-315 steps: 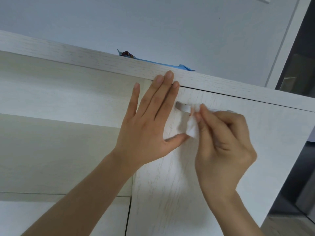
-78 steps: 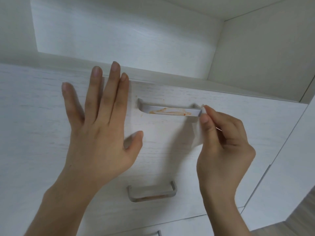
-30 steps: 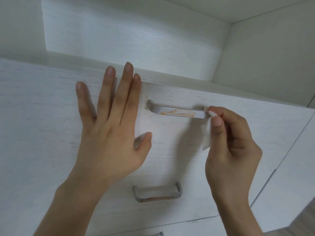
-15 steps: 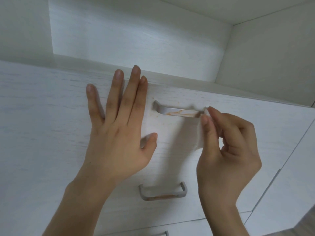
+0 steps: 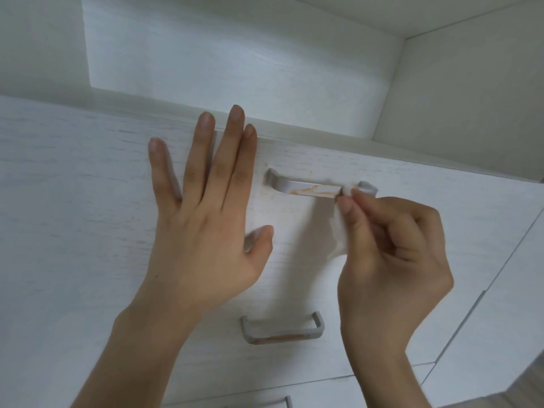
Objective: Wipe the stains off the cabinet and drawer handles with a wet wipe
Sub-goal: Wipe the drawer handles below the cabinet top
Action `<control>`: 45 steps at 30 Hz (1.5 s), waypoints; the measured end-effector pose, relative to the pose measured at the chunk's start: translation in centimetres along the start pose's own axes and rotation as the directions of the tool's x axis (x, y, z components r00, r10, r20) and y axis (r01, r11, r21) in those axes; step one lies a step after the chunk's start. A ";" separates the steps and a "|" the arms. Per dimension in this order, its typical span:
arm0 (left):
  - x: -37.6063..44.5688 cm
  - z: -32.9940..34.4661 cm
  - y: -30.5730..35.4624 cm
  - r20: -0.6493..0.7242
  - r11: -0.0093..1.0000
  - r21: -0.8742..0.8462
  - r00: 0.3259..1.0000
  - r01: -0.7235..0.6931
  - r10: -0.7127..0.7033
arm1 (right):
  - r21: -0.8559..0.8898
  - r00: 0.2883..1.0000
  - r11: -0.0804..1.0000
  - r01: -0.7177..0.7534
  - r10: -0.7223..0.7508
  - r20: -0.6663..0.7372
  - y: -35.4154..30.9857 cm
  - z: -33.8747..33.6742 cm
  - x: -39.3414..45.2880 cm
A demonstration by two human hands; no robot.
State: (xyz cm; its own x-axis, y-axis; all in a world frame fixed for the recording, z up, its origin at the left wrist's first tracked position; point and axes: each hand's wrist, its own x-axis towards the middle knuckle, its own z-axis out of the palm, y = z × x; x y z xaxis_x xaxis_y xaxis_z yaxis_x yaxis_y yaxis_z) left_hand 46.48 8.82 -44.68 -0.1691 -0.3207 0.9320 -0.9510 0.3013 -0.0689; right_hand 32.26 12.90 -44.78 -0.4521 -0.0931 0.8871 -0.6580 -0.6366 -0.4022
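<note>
The left hand (image 5: pixel 203 231) is lying flat, fingers straight, against the drawer front (image 5: pixel 73 201). The right hand (image 5: pixel 391 260) is pinching a wet wipe (image 5: pixel 338 231), touching it to the stained upper handle (image 5: pixel 312 188) near its right end.

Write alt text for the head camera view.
A right hand pinches a white wet wipe against the right end of an orange-stained upper drawer handle, while the left hand lies flat on the white drawer front. A lower handle is stained too.
</note>
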 end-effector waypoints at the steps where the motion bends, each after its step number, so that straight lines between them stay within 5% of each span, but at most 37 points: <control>1: 0.0 0.0 0.0 0.001 1.000 -0.001 1.000 0.001 -0.001 | 0.031 0.999 0.999 -0.032 0.033 -0.031 -0.1 -0.1 0.2; 4: 0.0 -0.1 -0.1 0.003 1.000 0.002 1.000 -0.002 0.002 | 0.090 0.996 0.993 -0.075 0.080 -0.047 -0.2 -0.1 0.6; 13: 0.0 -0.1 -0.1 -0.005 1.000 -0.001 1.000 -0.003 0.003 | -0.161 0.988 0.975 0.152 -0.145 0.056 -0.2 0.2 -0.2; 20: 0.0 0.0 -0.1 -0.007 1.000 -0.010 1.000 -0.011 0.011 | -0.144 0.981 0.970 0.194 -0.188 0.051 -0.5 0.6 -0.5; 27: -0.1 0.0 -0.1 -0.008 1.000 -0.019 1.000 -0.016 0.016 | -0.022 0.999 1.000 -0.013 0.012 -0.030 -0.6 0.0 0.3; 32: -0.1 0.0 -0.1 -0.007 1.000 -0.022 1.000 -0.008 0.008 | -0.151 0.983 0.976 0.157 -0.140 0.118 -1.2 0.5 -0.4; 45: 0.0 -0.2 -0.2 0.017 0.999 -0.047 1.000 -0.013 0.014 | -0.147 0.976 0.981 0.125 -0.095 0.195 -2.3 0.8 -0.1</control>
State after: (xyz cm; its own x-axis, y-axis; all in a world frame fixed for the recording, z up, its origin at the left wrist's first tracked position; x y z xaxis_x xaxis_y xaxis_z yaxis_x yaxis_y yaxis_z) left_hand 46.72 8.91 -44.64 -0.1870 -0.3320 0.9246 -0.9355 0.3474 -0.0645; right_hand 34.32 13.82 -43.80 -0.2609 -0.1797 0.9485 -0.7908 -0.5237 -0.3168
